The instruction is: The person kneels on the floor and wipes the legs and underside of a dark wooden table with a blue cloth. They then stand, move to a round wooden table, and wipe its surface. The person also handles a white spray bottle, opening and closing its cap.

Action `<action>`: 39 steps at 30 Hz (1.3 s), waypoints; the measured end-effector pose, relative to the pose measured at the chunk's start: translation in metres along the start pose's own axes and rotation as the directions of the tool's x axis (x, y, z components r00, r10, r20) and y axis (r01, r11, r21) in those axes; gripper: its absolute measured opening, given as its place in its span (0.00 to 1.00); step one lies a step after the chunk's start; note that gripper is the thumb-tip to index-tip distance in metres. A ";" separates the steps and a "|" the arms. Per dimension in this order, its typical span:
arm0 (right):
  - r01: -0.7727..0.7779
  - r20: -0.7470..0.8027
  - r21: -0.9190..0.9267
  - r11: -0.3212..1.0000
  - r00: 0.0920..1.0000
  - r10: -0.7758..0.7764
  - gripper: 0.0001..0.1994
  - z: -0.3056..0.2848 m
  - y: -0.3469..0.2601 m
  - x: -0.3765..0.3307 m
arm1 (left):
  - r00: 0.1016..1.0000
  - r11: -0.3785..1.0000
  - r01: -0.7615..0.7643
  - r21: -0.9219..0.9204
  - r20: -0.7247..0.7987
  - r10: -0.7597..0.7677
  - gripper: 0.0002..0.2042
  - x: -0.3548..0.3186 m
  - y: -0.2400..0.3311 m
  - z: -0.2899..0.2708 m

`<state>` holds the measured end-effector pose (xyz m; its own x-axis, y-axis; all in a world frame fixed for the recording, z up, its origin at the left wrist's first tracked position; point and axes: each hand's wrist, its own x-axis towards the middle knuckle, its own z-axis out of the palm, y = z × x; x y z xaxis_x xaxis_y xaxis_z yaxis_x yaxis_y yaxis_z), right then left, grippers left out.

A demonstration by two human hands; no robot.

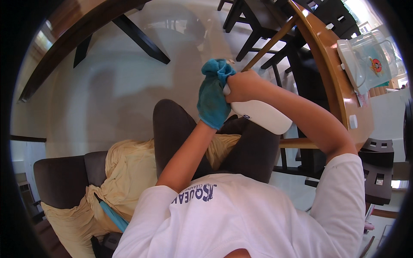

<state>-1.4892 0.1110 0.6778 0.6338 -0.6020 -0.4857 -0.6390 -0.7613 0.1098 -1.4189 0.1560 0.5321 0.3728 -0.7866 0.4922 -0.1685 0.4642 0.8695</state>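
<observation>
The left hand was covered to the wrist by a teal cloth, which fitted round it like a mitt. With the fingers hidden inside, it could not be told how far they were spread or curled. The cloth's top was bunched into a brighter blue-green fold, and its lower edge circled the wrist.

The right hand was curled into a narrow fist, the fingers wrapped round the upper end of a white bottle. The bottle's rounded body slanted down to the right below the fist and forearm, with a small dark oval mark on its side. The knuckles were right beside the cloth, the two hands meeting in front of the body; whether the fingers also gripped the fabric could not be made out. Cloth and bottle were both held up above the knees of the dark trousers.

The person, in a white shirt, sat on tan fabric draped over a dark sofa, where a blue strip lay near the left elbow. To the right stood a wooden table bearing a clear plastic container and, nearer the person, a small white cap. Dark chairs stood beyond it, and a dark slanting leg rested on the pale floor at upper left.
</observation>
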 end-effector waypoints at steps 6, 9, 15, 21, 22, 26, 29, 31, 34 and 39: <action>-0.034 -0.146 0.143 0.989 0.988 0.055 0.27 0.017 0.014 0.014 | 0.940 0.690 0.273 -0.670 0.034 -0.339 0.09 0.025 0.026 -0.013; -0.026 -0.185 0.209 0.978 0.980 0.065 0.28 0.017 0.014 0.016 | 0.932 0.694 0.294 -0.657 0.036 -0.361 0.13 0.023 -0.005 -0.016; -0.034 -0.096 0.272 0.962 0.993 0.063 0.28 0.023 0.021 0.016 | 0.892 0.961 0.277 0.011 0.368 -0.261 0.20 0.036 -0.009 -0.039; -0.039 0.036 0.157 0.987 0.999 0.034 0.26 0.033 0.020 0.025 | 0.938 0.987 -0.077 0.144 0.347 0.023 0.13 0.033 0.007 -0.032; -0.042 0.053 0.157 0.987 0.998 0.034 0.25 0.034 0.022 0.028 | 0.878 0.800 -0.385 0.461 0.451 0.162 0.16 0.036 0.012 -0.033; -0.021 0.121 -0.012 1.000 0.992 0.023 0.20 0.030 0.024 0.037 | 0.915 0.940 0.320 0.120 0.219 -0.340 0.09 0.020 0.005 -0.006; 0.018 0.133 -0.111 0.994 0.991 -0.003 0.20 0.024 0.021 0.041 | 0.779 0.452 0.585 -0.673 0.311 -0.545 0.08 0.011 -0.020 0.005; 0.018 0.162 -0.131 0.991 0.987 0.004 0.21 0.017 0.020 0.039 | 0.723 0.115 0.530 -0.840 0.377 -0.579 0.10 0.016 -0.024 0.008; 0.014 0.167 -0.152 0.988 0.986 0.012 0.21 0.016 0.022 0.039 | 0.727 0.153 0.518 -0.842 0.339 -0.597 0.11 0.020 -0.017 0.012; -0.018 0.105 -0.081 0.997 0.994 0.026 0.23 0.011 0.022 0.036 | 0.794 0.213 0.454 -0.865 0.285 -0.536 0.14 0.017 -0.024 0.014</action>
<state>-1.4849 0.0756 0.6530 0.5675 -0.5929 -0.5713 -0.6125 -0.7677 0.1883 -1.4218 0.1259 0.5205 0.1263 -0.9899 -0.0637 0.9227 0.0937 0.3738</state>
